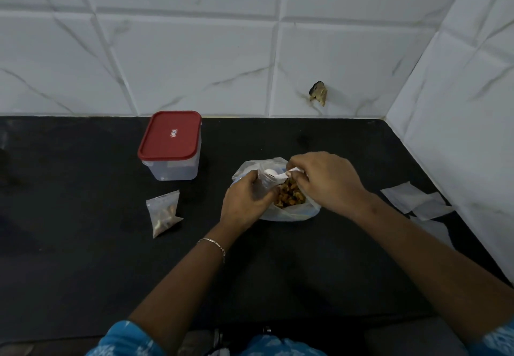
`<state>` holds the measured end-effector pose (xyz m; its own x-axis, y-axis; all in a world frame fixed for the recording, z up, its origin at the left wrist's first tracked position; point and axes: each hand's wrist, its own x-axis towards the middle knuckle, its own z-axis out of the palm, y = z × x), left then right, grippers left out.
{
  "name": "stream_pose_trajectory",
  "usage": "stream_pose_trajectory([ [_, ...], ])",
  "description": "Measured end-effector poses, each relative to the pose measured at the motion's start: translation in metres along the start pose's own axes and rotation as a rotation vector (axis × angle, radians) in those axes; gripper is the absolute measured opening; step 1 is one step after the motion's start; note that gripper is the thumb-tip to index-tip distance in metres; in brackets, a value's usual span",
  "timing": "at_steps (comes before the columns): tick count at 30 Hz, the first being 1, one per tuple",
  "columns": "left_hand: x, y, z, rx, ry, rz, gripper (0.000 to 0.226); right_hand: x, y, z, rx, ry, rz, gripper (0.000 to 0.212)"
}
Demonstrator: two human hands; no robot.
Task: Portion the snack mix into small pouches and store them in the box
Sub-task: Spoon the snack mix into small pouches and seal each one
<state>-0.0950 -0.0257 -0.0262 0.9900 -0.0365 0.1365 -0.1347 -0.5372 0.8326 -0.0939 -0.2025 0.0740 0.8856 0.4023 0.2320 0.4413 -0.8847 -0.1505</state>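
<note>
Clear plastic pouch (164, 212), matt counter (83, 244)

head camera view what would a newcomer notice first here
First, the two hands meeting over the open bag of snack mix in the middle of the black counter: the left hand grips a small clear pouch while the right hand pinches a white spoon above it. Next, the closed red-lidded box stands back left by the tiled wall, with one filled pouch lying in front of it.

Between the right fingers (303, 180) sits a white spoon (278, 175); beneath them, golden-brown snack mix (289, 198). The left fingers (251, 180) hold a clear pouch (265, 181). Left of those, the box (172, 171) has a red lid (170, 134). The countertop (83, 244) is black.
</note>
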Motion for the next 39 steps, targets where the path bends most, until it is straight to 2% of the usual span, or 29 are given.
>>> stream_pose_trajectory([
  [6,-0.002,-0.002,0.002,-0.006,-0.035,-0.007,0.048,-0.006,-0.011,0.009,-0.063,0.101,-0.153,0.016],
  [11,-0.001,-0.005,0.003,-0.002,0.057,-0.029,0.052,-0.008,-0.011,0.013,-0.244,0.116,-0.373,0.019],
  [14,-0.002,-0.009,0.002,-0.033,0.074,-0.032,0.049,-0.009,-0.007,0.015,-0.217,0.151,-0.377,0.021],
  [18,-0.002,-0.013,0.001,-0.094,0.057,-0.045,0.041,-0.009,-0.001,0.019,0.15,0.162,-0.084,0.015],
  [24,-0.002,-0.018,-0.002,-0.1,-0.019,-0.065,0.046,-0.011,0.014,0.03,0.774,-0.134,0.322,0.018],
  [27,-0.004,-0.016,-0.003,-0.098,-0.023,-0.066,0.042,-0.011,0.015,0.033,0.945,-0.141,0.465,0.017],
  [29,-0.007,-0.017,-0.004,-0.076,0.001,-0.074,0.04,-0.013,0.023,0.035,0.975,-0.113,0.546,0.018],
  [32,-0.016,-0.029,-0.007,-0.053,0.04,-0.118,0.043,-0.017,0.039,0.044,0.733,-0.073,0.488,0.019],
  [36,-0.032,-0.048,-0.004,-0.005,0.086,-0.186,0.03,-0.017,0.044,0.064,0.266,-0.05,0.202,0.023],
  [39,-0.041,-0.055,0.0,-0.012,0.105,-0.203,0.042,-0.013,0.039,0.079,-0.183,-0.033,-0.009,0.027],
])
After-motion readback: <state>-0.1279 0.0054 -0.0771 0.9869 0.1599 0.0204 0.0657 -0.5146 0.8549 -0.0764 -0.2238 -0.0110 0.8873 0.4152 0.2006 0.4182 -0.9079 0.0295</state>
